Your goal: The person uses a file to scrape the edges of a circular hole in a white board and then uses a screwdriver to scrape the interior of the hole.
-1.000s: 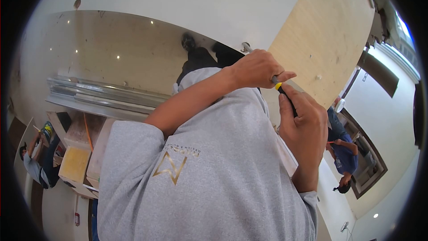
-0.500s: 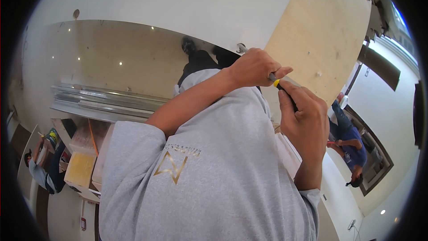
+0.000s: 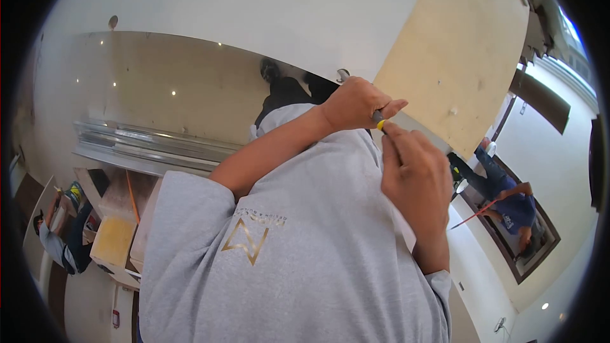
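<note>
My left hand [image 3: 356,103] is closed around the grey metal shaft of a chisel-like tool [image 3: 380,121]. Its tip reaches a round hole [image 3: 343,75] near the edge of a large white panel [image 3: 254,3]. My right hand [image 3: 416,162] grips the dark handle behind a yellow collar, lower right of my left hand. Most of the handle is hidden by my fingers, and the exact shape of the tip is hard to make out.
Long shiny metal strips [image 3: 152,146] lie left of my body, near a stack of boxes or boards [image 3: 114,238]. A beige surface [image 3: 445,51] adjoins the white panel. One person [image 3: 511,203] stands at right holding a red stick-like object; another person [image 3: 57,241] is at far left.
My right hand has shifted left and slightly down with the tool handle, and the tool now points more steeply. The person at right has moved their arms and the red object.
</note>
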Demonstrator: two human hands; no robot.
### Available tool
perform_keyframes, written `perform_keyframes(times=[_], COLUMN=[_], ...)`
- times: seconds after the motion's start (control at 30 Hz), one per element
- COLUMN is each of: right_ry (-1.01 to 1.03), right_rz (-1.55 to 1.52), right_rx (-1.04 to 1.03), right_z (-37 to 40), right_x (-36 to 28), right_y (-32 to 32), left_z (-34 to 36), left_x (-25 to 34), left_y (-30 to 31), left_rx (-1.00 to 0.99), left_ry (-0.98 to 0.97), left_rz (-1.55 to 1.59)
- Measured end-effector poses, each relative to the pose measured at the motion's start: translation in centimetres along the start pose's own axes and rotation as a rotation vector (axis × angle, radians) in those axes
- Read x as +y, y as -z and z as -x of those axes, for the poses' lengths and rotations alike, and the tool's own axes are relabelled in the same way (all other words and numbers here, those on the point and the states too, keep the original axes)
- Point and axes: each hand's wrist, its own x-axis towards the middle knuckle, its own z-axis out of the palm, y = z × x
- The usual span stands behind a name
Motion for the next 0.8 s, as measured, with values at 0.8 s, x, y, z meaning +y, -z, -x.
perform_keyframes(times=[0.8], right_ry=[0.059], right_rz=[0.066], right_rx=[-0.042], right_z=[0.4], right_x=[-0.3], right_y=[0.1], left_z=[0.9], left_x=[0.2], left_y=[-0.5], left_rx=[0.157], left_ry=[-0.066], left_rz=[-0.070])
